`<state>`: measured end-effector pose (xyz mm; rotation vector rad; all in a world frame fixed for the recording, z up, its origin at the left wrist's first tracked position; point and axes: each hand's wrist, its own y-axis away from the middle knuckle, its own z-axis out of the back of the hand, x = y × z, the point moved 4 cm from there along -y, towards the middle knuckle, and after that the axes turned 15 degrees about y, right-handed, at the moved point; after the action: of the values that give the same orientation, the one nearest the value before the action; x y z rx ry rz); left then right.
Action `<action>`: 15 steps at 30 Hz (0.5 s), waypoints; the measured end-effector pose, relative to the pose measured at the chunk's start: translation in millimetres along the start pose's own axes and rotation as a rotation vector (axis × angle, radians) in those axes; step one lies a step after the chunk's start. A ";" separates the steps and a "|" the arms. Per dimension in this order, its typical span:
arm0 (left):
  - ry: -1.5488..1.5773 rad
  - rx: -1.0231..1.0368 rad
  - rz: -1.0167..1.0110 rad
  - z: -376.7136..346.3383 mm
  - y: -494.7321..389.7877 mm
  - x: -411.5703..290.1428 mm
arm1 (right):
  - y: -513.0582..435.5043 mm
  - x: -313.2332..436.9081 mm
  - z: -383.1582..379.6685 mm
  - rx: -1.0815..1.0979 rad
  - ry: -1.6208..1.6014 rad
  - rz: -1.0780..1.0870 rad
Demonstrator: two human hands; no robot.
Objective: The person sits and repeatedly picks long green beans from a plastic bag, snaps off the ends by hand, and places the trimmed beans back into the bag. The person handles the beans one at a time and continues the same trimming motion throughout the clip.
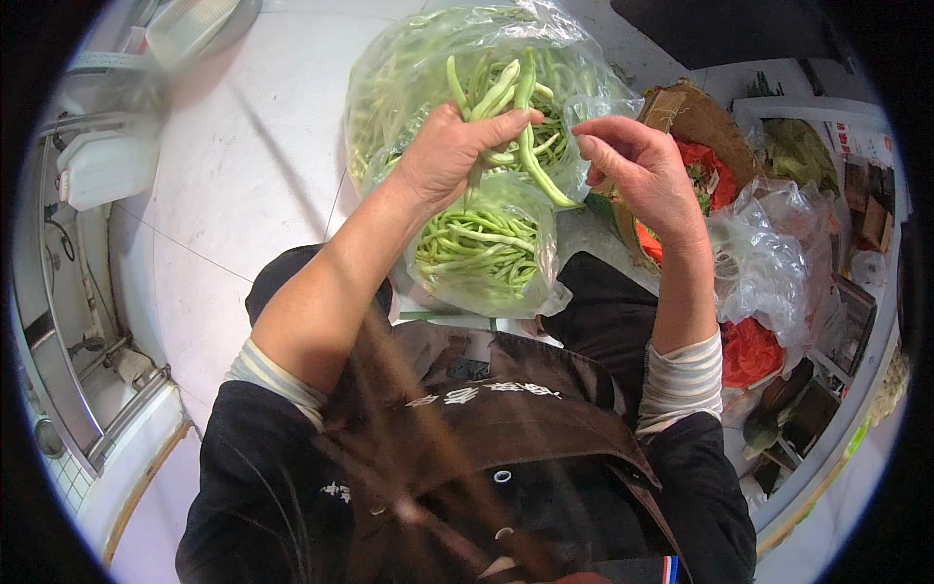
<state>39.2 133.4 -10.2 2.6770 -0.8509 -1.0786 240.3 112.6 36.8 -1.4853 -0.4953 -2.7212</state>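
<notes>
Several green beans (496, 98) are gripped in my left hand (460, 150), with one long bean hanging down on the right side of the bunch. My right hand (642, 171) is raised a little to the right, its fingers curled with thumb and fingertips near each other; whether something small is between them cannot be told. Behind and below my hands lies a large clear plastic bag (387, 87) full of green beans. Nearer to me, a smaller clear bag (543, 263) holds more green beans (481, 252).
At the right stand a cardboard box (719, 120) with red plastic inside, crumpled clear plastic bags (766, 255), a red bag (751, 352) and a shelf (850, 358). A white plastic jug (109, 168) is at the left, and a plastic basket (193, 29) is at the upper left.
</notes>
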 end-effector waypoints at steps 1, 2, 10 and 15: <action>0.001 0.002 0.000 0.8 -0.3 -0.1 | 0.3 -1.4 -0.6 0.046 0.020 -0.013; 0.002 0.004 0.001 1.5 -0.7 0.0 | 0.6 -3.9 0.0 0.093 0.041 -0.026; 0.067 -0.107 -0.093 10.3 -2.9 -8.5 | 6.1 -3.0 1.3 0.294 0.089 -0.061; 0.079 -0.137 -0.118 15.7 -4.4 -10.5 | 6.4 1.3 -2.4 0.273 0.158 -0.042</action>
<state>24.5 144.2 -16.9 2.6629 -0.5905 -1.0076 238.6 106.1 38.4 -1.1969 -0.8586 -2.6387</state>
